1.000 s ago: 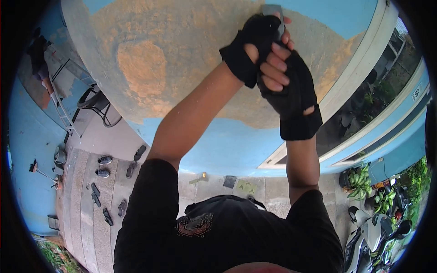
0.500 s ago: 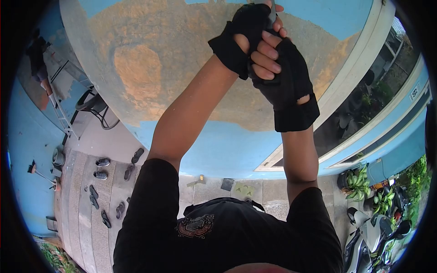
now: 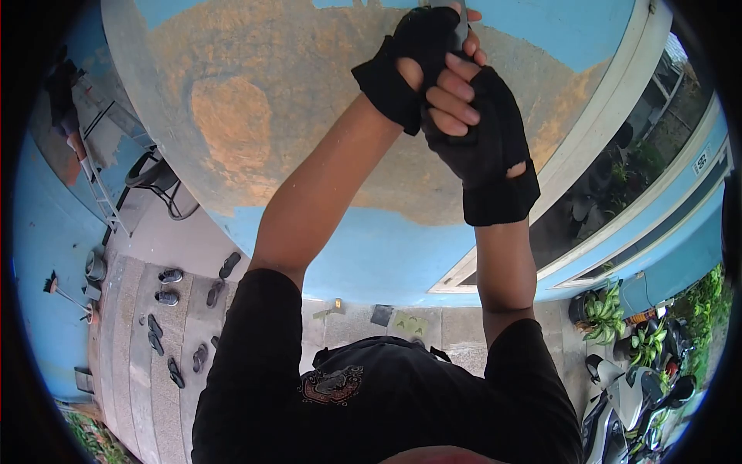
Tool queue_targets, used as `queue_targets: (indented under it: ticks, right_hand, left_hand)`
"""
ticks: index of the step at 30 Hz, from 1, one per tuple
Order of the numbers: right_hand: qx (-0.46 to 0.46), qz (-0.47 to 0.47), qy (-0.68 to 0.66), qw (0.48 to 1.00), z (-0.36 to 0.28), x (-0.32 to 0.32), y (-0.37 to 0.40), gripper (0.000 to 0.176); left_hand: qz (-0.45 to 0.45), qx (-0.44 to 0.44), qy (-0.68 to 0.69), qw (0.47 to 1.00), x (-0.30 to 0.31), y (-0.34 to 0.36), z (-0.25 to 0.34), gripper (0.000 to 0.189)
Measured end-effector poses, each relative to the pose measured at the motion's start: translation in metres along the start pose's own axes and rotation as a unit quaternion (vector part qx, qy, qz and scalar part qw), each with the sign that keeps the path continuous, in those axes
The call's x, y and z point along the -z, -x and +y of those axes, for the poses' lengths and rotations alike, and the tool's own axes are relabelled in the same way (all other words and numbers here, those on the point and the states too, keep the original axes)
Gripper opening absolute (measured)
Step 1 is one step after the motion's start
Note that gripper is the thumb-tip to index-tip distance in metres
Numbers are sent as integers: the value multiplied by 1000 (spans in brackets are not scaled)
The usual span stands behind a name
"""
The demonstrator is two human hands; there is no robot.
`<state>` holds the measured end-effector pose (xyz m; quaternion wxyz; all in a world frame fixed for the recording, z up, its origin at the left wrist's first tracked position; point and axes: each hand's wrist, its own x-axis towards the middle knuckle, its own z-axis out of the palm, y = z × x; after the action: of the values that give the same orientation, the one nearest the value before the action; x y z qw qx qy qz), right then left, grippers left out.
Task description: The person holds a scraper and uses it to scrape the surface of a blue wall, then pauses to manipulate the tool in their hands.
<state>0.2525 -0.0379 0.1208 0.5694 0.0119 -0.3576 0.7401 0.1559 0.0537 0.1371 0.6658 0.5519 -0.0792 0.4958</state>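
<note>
Both my hands wear black fingerless gloves and are raised together at the top of the view, in front of a wall [image 3: 332,147] with bare brown and grey patches among its blue paint. My left hand [image 3: 427,39] is closed round a grey scraper [image 3: 461,31], mostly hidden by fingers and cut off by the upper edge. A small red part [image 3: 474,15] shows beside it. Just below, my right hand [image 3: 481,116] is closed with its fingers curled, pressed against my left hand and the scraper's lower end. Where the scraper meets the wall is out of sight.
At far left a person [image 3: 63,104] is on a ladder [image 3: 100,185], near a black chair [image 3: 154,174]. Several sandals and shoes [image 3: 168,298] lie on the paved floor. A window [image 3: 618,155], potted plants [image 3: 604,313] and a motorbike [image 3: 626,398] are on the right.
Almost nothing differs. My right hand and forearm have shifted very slightly left, and the surroundings have slid a little with the camera. Both hands keep their grip.
</note>
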Motion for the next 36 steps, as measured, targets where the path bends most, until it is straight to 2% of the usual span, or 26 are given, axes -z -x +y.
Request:
queue_targets:
  ticks: [5, 8, 9, 10, 12, 16, 20, 22, 25, 26, 28, 31, 36]
  right_hand:
    - [-18, -32, -13, 999, 1, 18, 6, 15]
    - [-24, -52, -27, 998, -5, 8, -7, 15]
    - [-18, -37, -38, 998, -2, 3, -6, 14]
    - [-17, -38, -41, 998, 2, 6, -2, 14]
    - [-31, -13, -36, 999, 9, 14, 5, 14]
    - [-30, -38, -39, 998, 6, 13, -2, 13]
    - [-17, -42, -39, 998, 10, 14, 1, 15]
    - [-20, -36, -40, 998, 11, 13, 2, 15]
    - [-2, -42, -36, 998, 9, -2, -7, 15]
    - [-4, -48, -34, 998, 10, -6, -9, 15]
    - [30, 16, -16, 999, 21, -9, 1, 15]
    - [21, -6, -18, 1000, 20, -3, 1, 16]
    - [24, 4, -43, 999, 26, 2, 4, 16]
  left_hand:
    - [-18, 12, -70, 997, 7, 12, -6, 35]
    - [-18, 6, -30, 999, 10, -2, 0, 35]
    - [-1, -7, 30, 1000, 5, 2, -1, 31]
    - [-1, -5, 28, 1000, 8, 5, -5, 31]
    - [-19, 45, 54, 997, 15, 10, -11, 33]
    - [-24, 11, 4, 1000, 19, -2, -5, 35]
    - [-26, 48, 16, 998, 20, 8, -7, 37]
    - [-26, 43, -28, 998, 18, 6, -2, 37]
    - [-45, 47, 39, 997, 17, -3, 7, 37]
    - [-46, 41, 35, 997, 16, -3, 10, 37]
    - [-29, 71, 4, 997, 17, 9, 6, 36]
    - [-35, 40, -21, 998, 15, 11, 5, 36]
    - [-34, 59, 20, 997, 21, 8, 0, 37]
